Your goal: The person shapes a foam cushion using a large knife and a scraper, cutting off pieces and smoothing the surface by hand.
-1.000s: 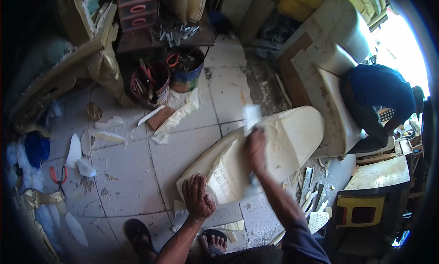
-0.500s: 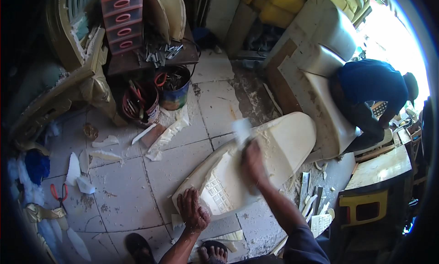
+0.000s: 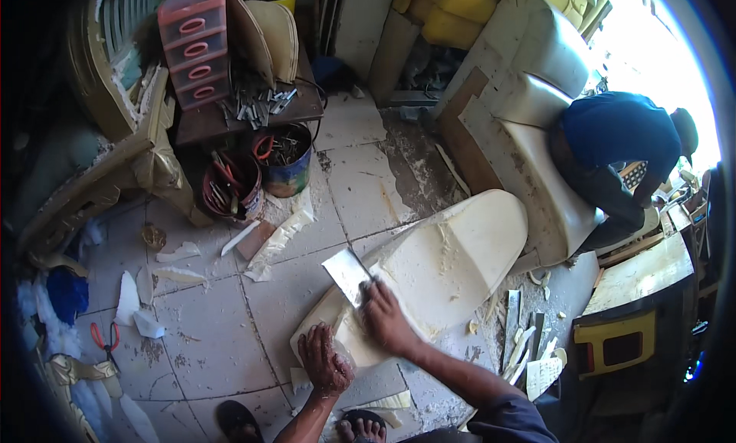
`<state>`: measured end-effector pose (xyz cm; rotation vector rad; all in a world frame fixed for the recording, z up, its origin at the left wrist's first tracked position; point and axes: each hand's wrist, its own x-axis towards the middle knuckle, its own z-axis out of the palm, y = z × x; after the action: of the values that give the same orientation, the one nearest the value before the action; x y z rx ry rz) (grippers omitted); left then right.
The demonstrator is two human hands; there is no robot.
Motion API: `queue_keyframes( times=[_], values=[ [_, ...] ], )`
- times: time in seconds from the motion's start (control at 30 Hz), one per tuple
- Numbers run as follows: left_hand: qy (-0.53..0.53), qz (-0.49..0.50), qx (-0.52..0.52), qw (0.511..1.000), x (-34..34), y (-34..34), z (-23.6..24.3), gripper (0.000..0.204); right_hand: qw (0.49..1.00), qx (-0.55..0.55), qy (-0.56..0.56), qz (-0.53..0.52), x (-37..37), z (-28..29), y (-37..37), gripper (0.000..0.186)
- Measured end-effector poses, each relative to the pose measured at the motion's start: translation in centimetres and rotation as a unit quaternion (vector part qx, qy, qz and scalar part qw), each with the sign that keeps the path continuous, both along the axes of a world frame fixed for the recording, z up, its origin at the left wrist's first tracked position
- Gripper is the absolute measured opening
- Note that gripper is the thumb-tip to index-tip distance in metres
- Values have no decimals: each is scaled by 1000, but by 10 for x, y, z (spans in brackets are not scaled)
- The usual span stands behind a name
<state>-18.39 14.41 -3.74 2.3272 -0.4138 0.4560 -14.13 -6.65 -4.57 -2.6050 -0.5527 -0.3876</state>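
Note:
A long cream foam-covered piece, like a chair part (image 3: pixel 452 266), lies slantwise on the floor before me, with a rounded far end and carved ridges. My right hand (image 3: pixel 386 317) grips a flat, rectangular shiny metal blade (image 3: pixel 349 276) over its near left part; the handle is hidden in my fist. The blade reaches past the piece's left edge. My left hand (image 3: pixel 326 357) lies with fingers stretched over the piece's near left end. Foam crumbs are scattered on its surface.
A co-worker in a blue shirt (image 3: pixel 621 132) bends beside a cream sofa (image 3: pixel 529 136) at the right. Two buckets of tools (image 3: pixel 285 163) stand by a small table with pink drawers (image 3: pixel 195 52). Foam offcuts (image 3: pixel 284 240) and red-handled scissors (image 3: pixel 106 339) lie on the tiles.
My right hand has moved left and nearer with the blade, from the middle of the foam piece to its near left part. My left hand stays on the near end.

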Motion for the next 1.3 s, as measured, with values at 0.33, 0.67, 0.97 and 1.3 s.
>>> queue_keyframes(
  times=[0.33, 0.67, 0.97, 1.3],
  values=[
    [26, -4, 7, 1000, -15, -6, -1, 57, 994, -29, 47, -89, 26, 2, -23, 52],
    [209, -66, -62, 974, -169, -84, 51, 66, 888, 14, -10, -460, -171, 130, -110, 22],
    [432, -308, -164, 832, -62, -128, 7, 37, 843, -63, 79, -528, -227, 91, -58, 27],
    [520, -119, -228, 815, 175, -227, 14, 96, 828, -120, 33, -547, -246, 53, -99, 27]
  ],
)
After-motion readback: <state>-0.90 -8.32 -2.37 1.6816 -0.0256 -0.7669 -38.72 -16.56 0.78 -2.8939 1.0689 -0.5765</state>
